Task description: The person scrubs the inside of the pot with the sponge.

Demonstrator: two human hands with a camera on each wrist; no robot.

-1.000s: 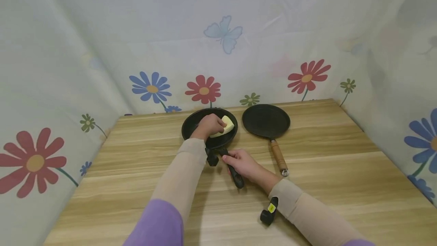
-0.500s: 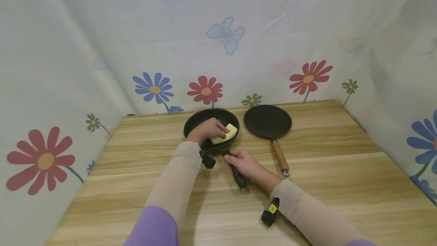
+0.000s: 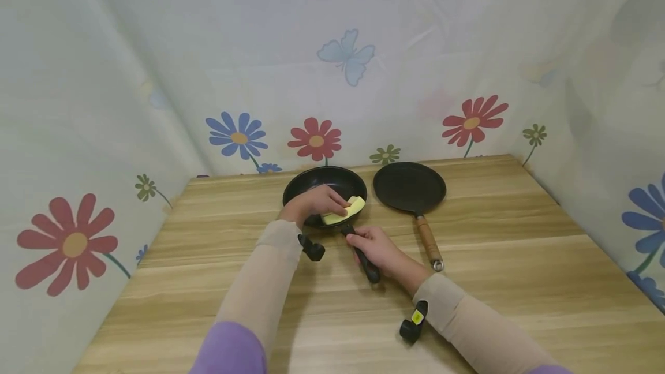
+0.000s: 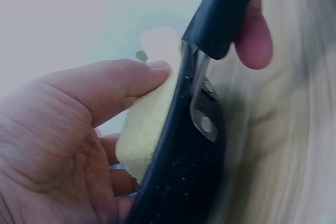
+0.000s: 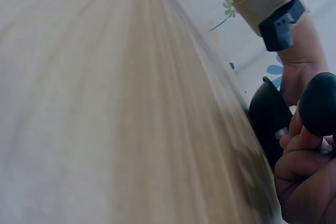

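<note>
A deep black frying pan (image 3: 324, 175) stands on the wooden table, its black handle (image 3: 370, 270) slanting toward me. My right hand (image 3: 381, 249) grips that handle close to the pan; the right wrist view shows the fingers (image 5: 304, 169) curled round it. Inside the pan, at the near side, is a pale yellow sponge (image 3: 355, 208). My left hand (image 3: 317, 201) pinches the sponge, thumb on one face and fingers behind, as the left wrist view shows. There the sponge (image 4: 147, 129) lies along the pan's rim, near the riveted handle bracket (image 4: 203, 123).
To the right lies a flat black pan (image 3: 409, 186) with a wooden handle (image 3: 428, 241) ending in a metal ring. The wooden table (image 3: 218, 247) meets a flower-printed curtain (image 3: 260, 85) at its back edge. A black camera (image 3: 312, 247) sits on each wrist.
My left hand has drawn the sponge nearer to me, from the middle of the pan to its near rim by the handle. My right hand keeps its grip.
</note>
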